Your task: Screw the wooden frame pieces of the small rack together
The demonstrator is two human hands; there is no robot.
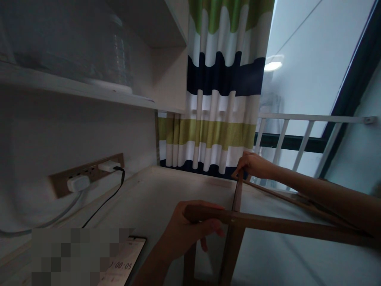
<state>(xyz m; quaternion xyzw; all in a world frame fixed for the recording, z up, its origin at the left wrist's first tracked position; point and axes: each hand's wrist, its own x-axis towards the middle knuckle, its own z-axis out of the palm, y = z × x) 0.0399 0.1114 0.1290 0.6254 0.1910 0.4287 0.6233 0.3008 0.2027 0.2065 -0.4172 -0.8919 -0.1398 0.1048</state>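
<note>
A brown wooden frame (282,227), made of joined bars and uprights, stands at the lower right; its kind cannot be told and its lower part runs out of view. My left hand (186,230) is closed around the rounded near end of its front bar, thumb below and fingers over the far side. Farther back, my right hand (253,165) is closed on the frame's far corner, close to the curtain, where a crossbar (237,194) meets the back bar. A phone (123,262) showing a timer lies on the white desktop (166,186), left of my left forearm.
A wall socket strip (95,172) at left holds a white plug (78,183) and a black cable (104,202). A shelf (89,89) overhangs the desk. The striped curtain (222,133), window and white railing (312,118) stand behind. The lower left is pixelated.
</note>
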